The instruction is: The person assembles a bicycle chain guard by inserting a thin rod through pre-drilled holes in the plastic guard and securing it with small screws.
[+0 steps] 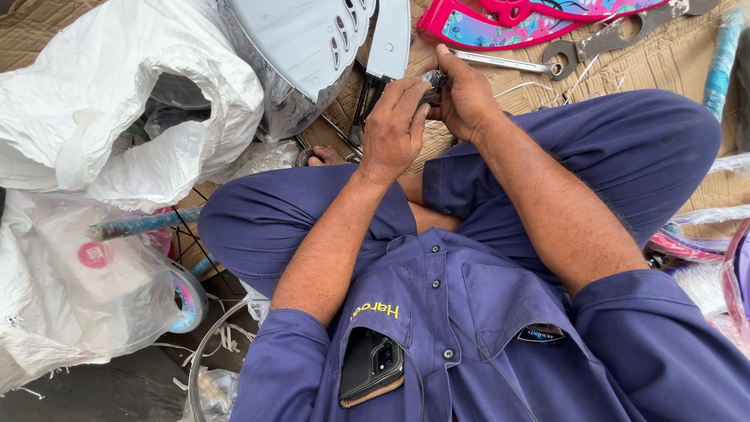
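Both hands clamped on one small dark metal fitting (433,79) — left hand (393,125) steadying, right hand (466,98) should turn slowly — near the cardboard's top edge (672,59)

The person sat cross-legged, seen from above, with both forearms bare below rolled blue sleeves. The 2 arms reached forward over the knees and met in front of the body. The left hand (394,125) lay palm down, knuckles up, its fingers curled forward and pinched together at the tips. The right hand (462,98) sat just beside it, touching it, turned with its thumb side up and its fingers (445,59) bent inward toward the left fingertips. Both wrists were held nearly straight, both elbows bent.
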